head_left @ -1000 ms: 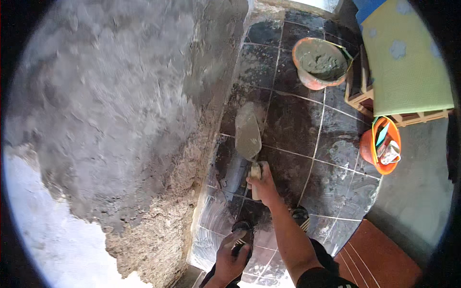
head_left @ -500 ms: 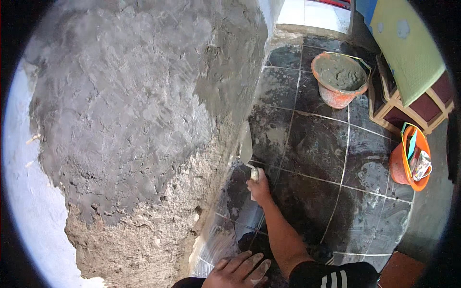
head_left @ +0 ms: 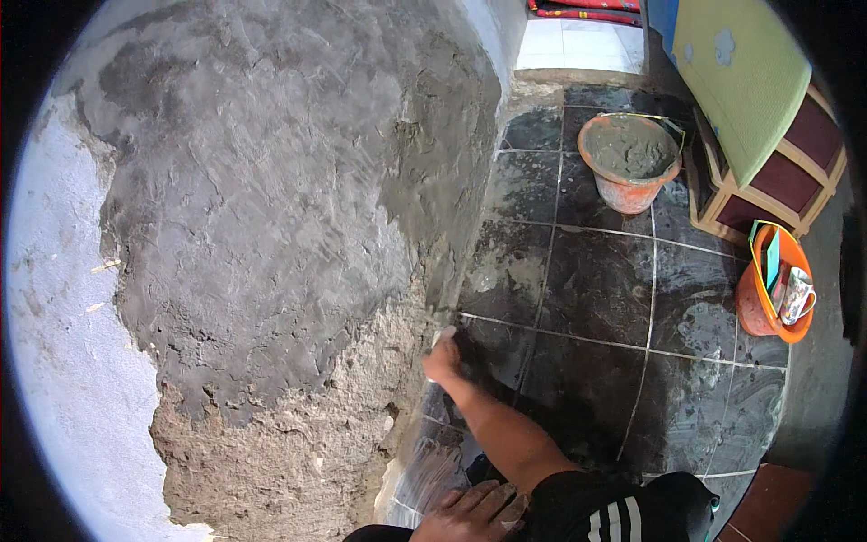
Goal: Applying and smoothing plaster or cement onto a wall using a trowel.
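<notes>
My right hand (head_left: 442,359) is closed around the handle of a trowel (head_left: 443,310), low down where the wall meets the floor. Grey and blurred, the blade points away from me against the wall's lower edge and is hard to make out from the mortar behind it. Wet grey mortar (head_left: 262,199) covers the upper part of the wall in rough strokes. Below it, bare crumbly brown wall (head_left: 271,461) shows. My left hand (head_left: 474,513), smeared with grey, lies flat near the bottom edge with its fingers stretched out, holding nothing.
An orange bucket of mortar (head_left: 629,190) stands on the dark tiled floor (head_left: 596,280). Farther right, a smaller orange bucket (head_left: 754,303) holds assorted items. Behind them lean a wooden-framed piece (head_left: 777,194) and a pale green panel (head_left: 745,90). A white tiled step (head_left: 578,45) lies at the back.
My right hand has moved left with the trowel, from over the floor tiles to the foot of the wall. The view has shifted slightly; my left hand stays low and flat.
</notes>
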A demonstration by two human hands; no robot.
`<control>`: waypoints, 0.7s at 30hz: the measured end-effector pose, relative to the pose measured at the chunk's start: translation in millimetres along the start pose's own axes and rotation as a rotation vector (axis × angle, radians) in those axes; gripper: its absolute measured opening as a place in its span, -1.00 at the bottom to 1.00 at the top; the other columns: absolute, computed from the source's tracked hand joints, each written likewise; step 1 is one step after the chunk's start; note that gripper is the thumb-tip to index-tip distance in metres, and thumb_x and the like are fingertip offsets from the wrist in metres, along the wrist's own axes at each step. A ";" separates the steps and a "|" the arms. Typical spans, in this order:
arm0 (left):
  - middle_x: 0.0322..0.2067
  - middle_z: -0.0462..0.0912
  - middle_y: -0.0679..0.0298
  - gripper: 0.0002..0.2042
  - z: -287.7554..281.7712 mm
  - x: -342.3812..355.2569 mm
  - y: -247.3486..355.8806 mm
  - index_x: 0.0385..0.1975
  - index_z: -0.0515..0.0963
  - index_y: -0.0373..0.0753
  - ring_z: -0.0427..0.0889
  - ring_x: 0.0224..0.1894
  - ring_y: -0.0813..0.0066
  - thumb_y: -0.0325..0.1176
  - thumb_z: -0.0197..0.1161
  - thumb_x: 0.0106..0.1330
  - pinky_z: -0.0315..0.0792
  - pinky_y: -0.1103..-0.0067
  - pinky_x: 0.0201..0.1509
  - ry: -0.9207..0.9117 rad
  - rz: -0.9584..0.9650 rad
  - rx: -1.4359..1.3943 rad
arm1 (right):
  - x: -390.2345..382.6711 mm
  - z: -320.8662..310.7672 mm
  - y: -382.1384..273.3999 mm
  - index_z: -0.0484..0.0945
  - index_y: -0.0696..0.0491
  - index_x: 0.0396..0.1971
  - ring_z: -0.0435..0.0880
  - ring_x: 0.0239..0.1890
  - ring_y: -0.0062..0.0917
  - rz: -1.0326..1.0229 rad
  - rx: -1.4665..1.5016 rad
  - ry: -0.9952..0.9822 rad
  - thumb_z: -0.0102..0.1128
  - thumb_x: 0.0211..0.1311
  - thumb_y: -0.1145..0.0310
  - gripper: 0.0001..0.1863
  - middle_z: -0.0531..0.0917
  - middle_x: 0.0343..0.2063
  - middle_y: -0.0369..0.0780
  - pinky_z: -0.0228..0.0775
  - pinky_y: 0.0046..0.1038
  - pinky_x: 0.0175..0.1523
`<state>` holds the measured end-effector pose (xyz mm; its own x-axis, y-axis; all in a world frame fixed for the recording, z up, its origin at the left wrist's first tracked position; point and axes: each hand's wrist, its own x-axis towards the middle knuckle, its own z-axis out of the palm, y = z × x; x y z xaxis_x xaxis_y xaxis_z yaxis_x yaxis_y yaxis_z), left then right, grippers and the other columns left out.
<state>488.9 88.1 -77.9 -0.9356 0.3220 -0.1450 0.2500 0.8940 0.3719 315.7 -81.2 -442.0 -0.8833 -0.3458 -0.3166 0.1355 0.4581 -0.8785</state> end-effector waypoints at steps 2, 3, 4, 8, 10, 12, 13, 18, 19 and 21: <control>-0.04 0.60 0.06 -0.70 1.0 -1.4 -2.1 -0.10 0.59 -0.32 0.57 0.04 0.11 -0.37 0.29 0.17 0.45 0.31 0.08 0.032 0.000 -0.004 | -22.3 -3.7 -5.1 0.14 0.39 0.19 0.49 0.07 0.07 0.038 -0.002 -0.066 0.30 0.09 0.31 -0.23 0.49 0.01 0.20 0.39 -0.13 0.13; -0.04 0.60 0.06 -0.70 2.3 -0.8 -2.2 -0.10 0.59 -0.32 0.57 0.04 0.11 -0.37 0.29 0.17 0.45 0.31 0.08 0.031 0.006 -0.014 | -32.8 -4.9 3.3 0.17 0.36 0.16 0.48 0.08 0.08 -0.045 -0.011 -0.048 0.29 0.09 0.33 -0.29 0.49 0.00 0.19 0.38 -0.13 0.13; -0.06 0.60 0.08 -0.68 2.8 0.5 -2.6 -0.09 0.58 -0.31 0.57 0.03 0.12 -0.37 0.29 0.16 0.46 0.32 0.06 0.037 -0.002 -0.001 | -44.5 -5.7 11.8 0.20 0.33 0.12 0.47 0.09 0.10 -0.129 -0.020 -0.032 0.28 0.10 0.35 -0.34 0.49 -0.02 0.17 0.38 -0.12 0.13; -0.09 0.61 0.14 -0.65 -4.8 11.6 0.6 -0.06 0.54 -0.28 0.58 0.00 0.15 -0.36 0.30 0.14 0.48 0.31 0.02 0.059 0.037 0.002 | -98.6 -28.3 23.7 0.24 0.22 0.09 0.45 0.09 0.14 -0.285 0.009 0.021 0.29 0.09 0.38 -0.41 0.47 0.00 0.18 0.37 -0.10 0.10; -0.10 0.61 0.14 -0.64 0.7 11.6 -3.7 -0.04 0.54 -0.27 0.58 0.00 0.15 -0.36 0.30 0.15 0.48 0.31 0.02 0.066 0.058 0.004 | -109.9 -47.2 11.6 0.22 0.13 0.18 0.46 0.12 0.08 -0.069 0.332 -0.024 0.32 0.07 0.36 -0.32 0.47 0.04 0.19 0.36 -0.10 0.12; -0.10 0.61 0.15 -0.63 7.8 14.5 -4.4 -0.02 0.53 -0.27 0.58 0.00 0.15 -0.35 0.30 0.16 0.47 0.31 0.03 0.067 0.109 -0.001 | -76.0 -49.8 40.7 0.23 0.16 0.23 0.49 0.13 0.01 -0.031 0.310 0.002 0.33 0.04 0.32 -0.26 0.50 0.03 0.17 0.32 -0.11 0.18; -0.07 0.61 0.14 -0.63 11.7 14.6 -5.0 -0.02 0.53 -0.26 0.57 0.01 0.14 -0.34 0.30 0.16 0.46 0.30 0.05 0.074 0.111 0.000 | -52.8 -44.8 52.9 0.25 0.20 0.21 0.48 0.13 0.04 -0.013 0.325 0.077 0.29 0.05 0.34 -0.30 0.51 0.03 0.18 0.32 -0.12 0.19; -0.02 0.60 0.11 -0.64 8.5 16.6 -9.1 -0.03 0.54 -0.25 0.56 0.06 0.11 -0.33 0.31 0.16 0.44 0.27 0.10 0.006 0.062 -0.014 | 62.5 -35.3 99.7 0.26 0.34 0.18 0.44 0.17 0.07 0.162 0.452 -0.003 0.13 0.05 0.36 -0.33 0.48 0.06 0.22 0.32 -0.17 0.21; -0.01 0.60 0.11 -0.64 7.3 16.3 -11.4 -0.03 0.54 -0.26 0.56 0.06 0.11 -0.33 0.31 0.16 0.43 0.27 0.10 0.000 0.038 -0.014 | 72.9 -34.1 93.6 0.28 0.34 0.16 0.47 0.15 0.06 0.168 0.517 -0.126 0.18 0.02 0.35 -0.33 0.50 0.03 0.23 0.33 -0.18 0.20; 0.00 0.60 0.10 -0.65 4.2 15.0 -13.6 -0.04 0.54 -0.27 0.56 0.07 0.11 -0.33 0.30 0.17 0.43 0.27 0.11 -0.005 -0.024 -0.004 | 68.9 -22.3 47.7 0.30 0.34 0.13 0.48 0.12 0.08 0.158 0.522 -0.016 0.20 0.00 0.34 -0.34 0.52 -0.01 0.23 0.34 -0.18 0.18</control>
<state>472.5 82.1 -89.0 -0.9401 0.3017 -0.1586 0.2262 0.9004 0.3717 251.3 -64.9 -497.7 -0.8281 -0.3197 -0.4605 0.4739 0.0397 -0.8797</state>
